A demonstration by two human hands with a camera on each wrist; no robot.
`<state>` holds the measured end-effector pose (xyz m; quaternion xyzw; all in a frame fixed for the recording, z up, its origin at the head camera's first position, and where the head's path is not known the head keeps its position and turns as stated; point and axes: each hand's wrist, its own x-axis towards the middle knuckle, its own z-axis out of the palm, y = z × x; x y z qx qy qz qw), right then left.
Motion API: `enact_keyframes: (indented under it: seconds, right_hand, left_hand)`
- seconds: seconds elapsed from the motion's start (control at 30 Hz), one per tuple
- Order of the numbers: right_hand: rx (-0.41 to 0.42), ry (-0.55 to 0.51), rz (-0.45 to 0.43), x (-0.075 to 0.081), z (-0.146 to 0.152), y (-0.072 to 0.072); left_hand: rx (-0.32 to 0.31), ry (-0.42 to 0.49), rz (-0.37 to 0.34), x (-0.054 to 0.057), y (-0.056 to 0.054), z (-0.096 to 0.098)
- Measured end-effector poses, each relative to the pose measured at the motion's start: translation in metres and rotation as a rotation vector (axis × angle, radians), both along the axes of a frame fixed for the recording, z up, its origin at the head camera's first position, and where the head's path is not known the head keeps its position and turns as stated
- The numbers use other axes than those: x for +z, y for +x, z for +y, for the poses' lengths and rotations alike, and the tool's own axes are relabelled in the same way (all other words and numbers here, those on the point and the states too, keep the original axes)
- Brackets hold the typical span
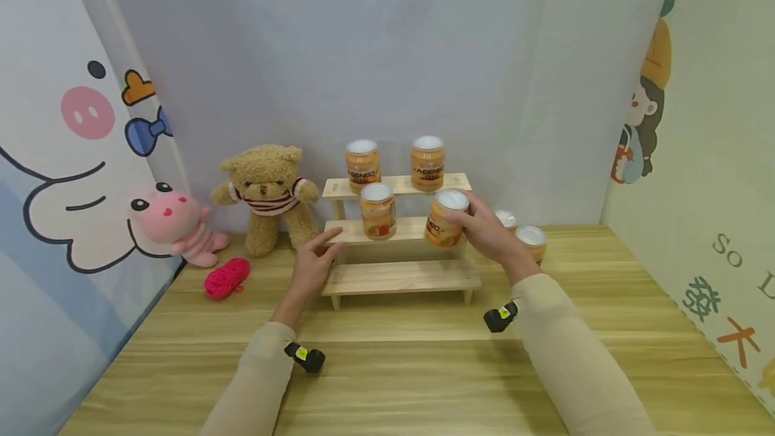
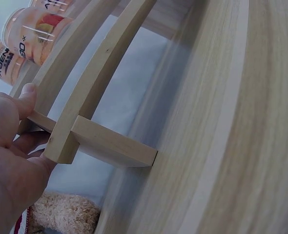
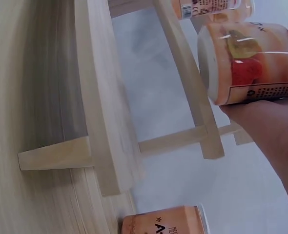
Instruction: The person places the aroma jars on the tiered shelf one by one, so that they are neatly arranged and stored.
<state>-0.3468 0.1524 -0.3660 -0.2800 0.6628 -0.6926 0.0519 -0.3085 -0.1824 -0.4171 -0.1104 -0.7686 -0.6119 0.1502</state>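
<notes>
My right hand (image 1: 487, 227) grips an orange-labelled jar (image 1: 445, 221) with a white lid, at the right part of the middle tier of a wooden display rack (image 1: 399, 279). In the right wrist view this jar's base (image 3: 207, 63) appears slightly clear of the board. My left hand (image 1: 311, 264) holds the left end of the middle tier, thumb on top and fingers below in the left wrist view. A similar jar (image 1: 378, 212) stands on that tier's left part. Two more, a left jar (image 1: 363, 165) and a right jar (image 1: 428, 163), are on the top tier.
Two jars, the nearer one (image 1: 531, 242) partly behind my right wrist, stand on the table (image 1: 412, 382) right of the rack. Left of it are a teddy bear (image 1: 264, 187), a pink plush toy (image 1: 175, 221) and pink yarn (image 1: 227, 278). A curtain (image 1: 387, 52) hangs behind.
</notes>
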Motion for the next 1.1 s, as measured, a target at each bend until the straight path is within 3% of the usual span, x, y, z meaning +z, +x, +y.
enact_keyframes:
  seconds: [0.13,0.27,0.47,0.7,0.8,0.97,1.1]
  right_hand:
    - [-0.03,0.01,-0.049,0.0,-0.009,-0.004]
    - [-0.071,0.083,-0.095,0.003,-0.016,-0.007]
    - [-0.122,0.113,-0.087,0.005,-0.028,-0.008]
    - [-0.186,0.22,-0.074,0.005,-0.036,-0.012]
    - [-0.177,0.265,-0.069,0.008,-0.038,-0.012]
    - [-0.151,0.291,-0.082,0.012,-0.041,-0.013]
    - [-0.151,0.297,-0.101,0.014,-0.041,-0.013]
  left_hand:
    - [-0.005,0.008,0.01,-0.002,0.0,-0.001]
    - [-0.015,0.016,-0.001,-0.002,0.0,-0.001]
    - [-0.02,0.008,-0.007,-0.003,-0.004,-0.002]
    - [-0.008,0.037,-0.009,-0.025,-0.024,-0.008]
    - [0.006,0.027,-0.004,-0.029,-0.026,-0.009]
    - [0.007,0.033,0.012,-0.029,-0.026,-0.009]
    - [-0.016,0.028,-0.004,-0.013,-0.013,-0.005]
